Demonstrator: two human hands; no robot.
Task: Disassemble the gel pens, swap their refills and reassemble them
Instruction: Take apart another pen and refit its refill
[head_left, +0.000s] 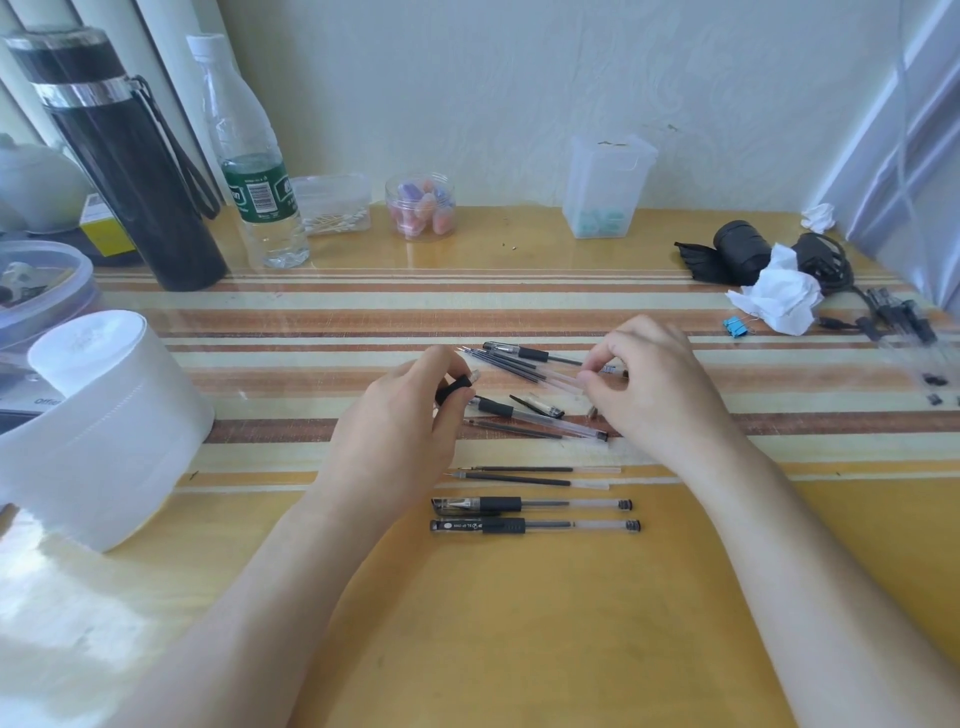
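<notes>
Disassembly under way — left hand (400, 415) curled round a black grip section (456, 388), right hand (649, 387) pinching a clear barrel (563, 379), probably light, stiff and slick, best held mid-length.

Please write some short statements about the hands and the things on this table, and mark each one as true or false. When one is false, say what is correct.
1. The left hand holds a black grip piece. True.
2. The right hand is open and holds nothing. False: its fingers pinch a clear pen barrel.
3. Two capped pens lie side by side nearest the person. True.
4. The blue binder clip lies left of the pens. False: it lies to their right, near the crumpled tissue.
5. The black flask stands upright at the back left. True.
</notes>
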